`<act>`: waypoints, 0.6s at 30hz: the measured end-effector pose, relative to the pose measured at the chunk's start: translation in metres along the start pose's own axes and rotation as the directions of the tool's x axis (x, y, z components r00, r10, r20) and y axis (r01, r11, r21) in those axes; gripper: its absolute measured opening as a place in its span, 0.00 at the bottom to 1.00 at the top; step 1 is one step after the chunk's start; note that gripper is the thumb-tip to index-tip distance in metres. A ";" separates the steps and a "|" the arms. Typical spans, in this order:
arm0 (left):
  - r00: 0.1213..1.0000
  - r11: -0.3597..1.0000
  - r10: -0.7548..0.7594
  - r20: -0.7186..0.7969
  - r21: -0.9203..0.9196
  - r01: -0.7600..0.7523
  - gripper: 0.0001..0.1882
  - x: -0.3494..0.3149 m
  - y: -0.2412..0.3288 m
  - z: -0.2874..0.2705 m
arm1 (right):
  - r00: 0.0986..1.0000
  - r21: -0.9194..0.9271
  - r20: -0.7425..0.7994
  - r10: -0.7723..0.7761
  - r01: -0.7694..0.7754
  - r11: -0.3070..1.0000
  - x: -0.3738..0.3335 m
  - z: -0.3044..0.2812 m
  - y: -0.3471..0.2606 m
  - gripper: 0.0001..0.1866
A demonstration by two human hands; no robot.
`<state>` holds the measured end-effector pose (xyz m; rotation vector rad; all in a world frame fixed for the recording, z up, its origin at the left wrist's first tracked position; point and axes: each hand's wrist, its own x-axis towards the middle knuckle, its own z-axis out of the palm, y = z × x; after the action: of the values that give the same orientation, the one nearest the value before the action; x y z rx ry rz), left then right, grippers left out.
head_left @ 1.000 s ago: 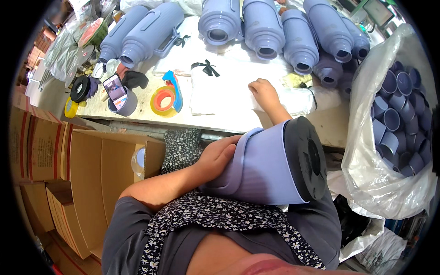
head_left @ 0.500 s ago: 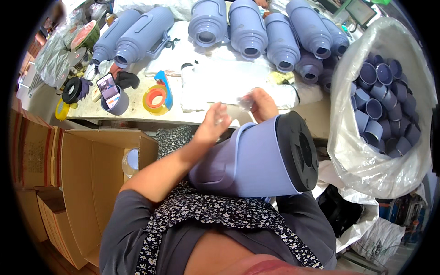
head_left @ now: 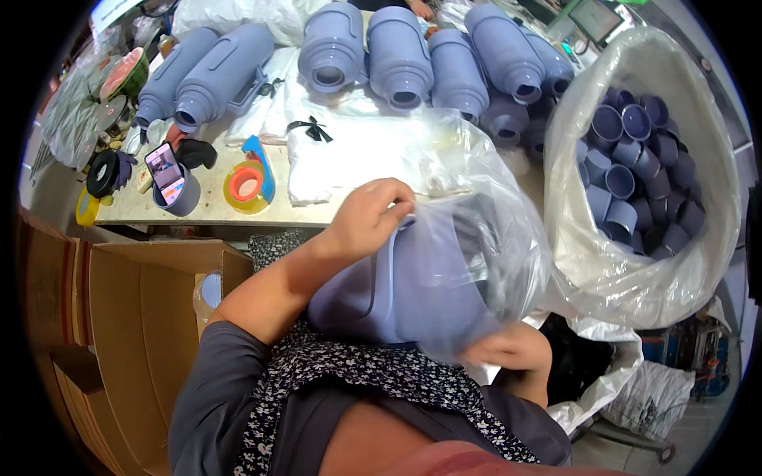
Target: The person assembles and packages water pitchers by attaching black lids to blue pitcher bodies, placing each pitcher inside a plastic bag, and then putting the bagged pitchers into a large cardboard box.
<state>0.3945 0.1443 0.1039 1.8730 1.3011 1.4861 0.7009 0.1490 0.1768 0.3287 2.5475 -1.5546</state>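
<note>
Currently, an open cardboard box (head_left: 147, 317) stands at far left, and next to it the left hand (head_left: 371, 216) pinches the rim of a clear plastic bag (head_left: 512, 254). The lilac flask (head_left: 349, 293) lies across the lap, its right end bagged, its left part not yet covered; the right hand (head_left: 509, 349) meets the bag's lower edge, its fingers too blurred to tell their grip.

Two bare hands, well apart; left farther forward. Left forearm (head_left: 278, 274) slants up and rightward from a bent elbow. Left hand (head_left: 371, 213): back uppermost, fingers curled, thumb and forefinger drawn close in a pinch. Right hand (head_left: 508, 347): lower, nearer the body, fingers pointing left, blurred; exact grip unclear. Right forearm (head_left: 540, 385) short in view, wrist turned inward.
</note>
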 end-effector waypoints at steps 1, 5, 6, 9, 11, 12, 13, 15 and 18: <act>0.998 0.993 0.037 -0.053 0.115 -0.031 0.04 -0.007 -0.004 -0.001 | 0.960 0.187 -0.279 0.029 0.024 0.982 0.003 0.013 0.007 0.12; 0.979 0.861 0.197 -0.057 0.488 -0.145 0.05 -0.063 -0.035 -0.023 | 0.126 0.279 -0.960 0.249 0.411 0.868 0.033 0.066 0.050 0.13; 0.998 0.822 0.048 0.046 0.565 -0.066 0.05 -0.093 -0.048 -0.029 | 0.215 0.359 -0.926 0.309 0.256 0.898 0.039 0.083 0.060 0.21; 0.879 0.836 -0.395 0.267 0.502 0.223 0.06 -0.145 -0.029 -0.051 | 0.627 0.436 -0.625 0.465 -0.215 0.874 0.060 0.147 0.093 0.21; 0.856 0.765 -0.388 0.342 0.638 0.092 0.07 -0.174 -0.030 -0.057 | 0.777 0.244 -0.430 0.460 -0.390 0.888 0.079 0.158 0.088 0.17; 0.838 0.712 -0.402 0.369 0.702 0.032 0.08 -0.184 -0.026 -0.059 | 0.853 0.150 -0.389 0.349 -0.315 0.937 0.089 0.160 0.098 0.17; 0.907 0.745 -0.339 0.252 0.660 0.095 0.11 -0.188 -0.023 -0.058 | 0.913 0.059 -0.336 0.233 -0.226 0.972 0.098 0.159 0.105 0.16; 0.974 0.814 -0.224 -0.016 0.546 0.196 0.16 -0.173 -0.009 -0.046 | 0.931 -0.185 -0.231 0.282 -0.326 0.927 0.123 0.139 0.082 0.14; 0.997 0.868 -0.072 -0.028 0.490 0.077 0.29 -0.146 0.018 -0.017 | 0.918 0.133 0.051 0.393 -0.397 0.908 0.153 0.142 0.071 0.12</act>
<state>0.3871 0.0075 0.0476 2.0808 1.8721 1.1958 0.5719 0.0717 0.0155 0.7847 2.1755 -1.5626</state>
